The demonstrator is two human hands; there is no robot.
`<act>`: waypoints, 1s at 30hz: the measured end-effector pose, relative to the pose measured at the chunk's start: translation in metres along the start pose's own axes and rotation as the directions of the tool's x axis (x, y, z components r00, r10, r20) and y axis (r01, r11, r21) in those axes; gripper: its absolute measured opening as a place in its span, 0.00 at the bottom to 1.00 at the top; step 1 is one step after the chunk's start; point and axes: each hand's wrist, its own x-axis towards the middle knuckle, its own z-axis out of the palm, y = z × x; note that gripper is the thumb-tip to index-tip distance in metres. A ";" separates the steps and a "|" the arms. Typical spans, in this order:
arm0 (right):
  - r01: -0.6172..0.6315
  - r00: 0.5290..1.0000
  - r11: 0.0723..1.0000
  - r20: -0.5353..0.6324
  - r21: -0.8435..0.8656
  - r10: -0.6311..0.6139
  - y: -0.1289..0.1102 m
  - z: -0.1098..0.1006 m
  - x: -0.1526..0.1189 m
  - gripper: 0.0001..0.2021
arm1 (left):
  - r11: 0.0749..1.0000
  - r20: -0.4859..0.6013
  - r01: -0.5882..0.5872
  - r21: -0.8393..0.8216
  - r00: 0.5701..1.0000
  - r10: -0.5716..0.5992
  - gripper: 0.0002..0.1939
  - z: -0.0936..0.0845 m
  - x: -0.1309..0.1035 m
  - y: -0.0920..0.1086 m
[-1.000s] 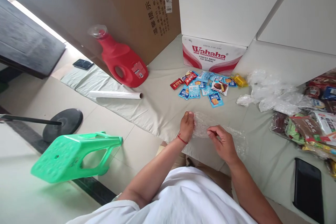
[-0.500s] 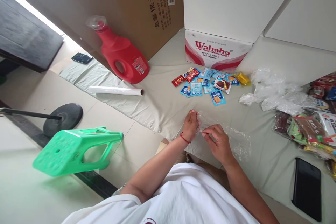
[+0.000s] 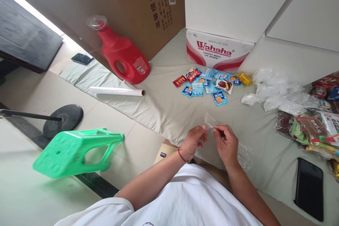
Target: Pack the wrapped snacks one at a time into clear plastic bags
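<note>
My right hand is closed in a pinch on a clear plastic bag, whose thin upper part stands up past the fingertips. The rest of the bag hangs behind this hand and shows again at its right. My left hand, with a red string on the wrist, has its fingers curled and its thumb and fingertip at the bag's left edge. Beyond both hands lies a loose pile of small snack packets, mostly blue, some red, and one white with a chocolate biscuit picture.
Behind the packets stands a Wahaha water carton. Crumpled clear bags, bagged snacks and a black phone lie at right. At left are a red jug, a white roll and a green stool.
Both hands have shifted slightly; the left moved down and loosened from a fist-like grip. The bag's gathered part now rises between the fingertips, and the right hand has turned more upright.
</note>
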 end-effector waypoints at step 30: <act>-0.421 0.817 0.731 -0.126 0.538 0.563 0.015 -0.034 0.016 0.25 | 0.969 -0.080 -0.045 -0.243 0.996 0.026 0.18 -0.051 0.028 0.032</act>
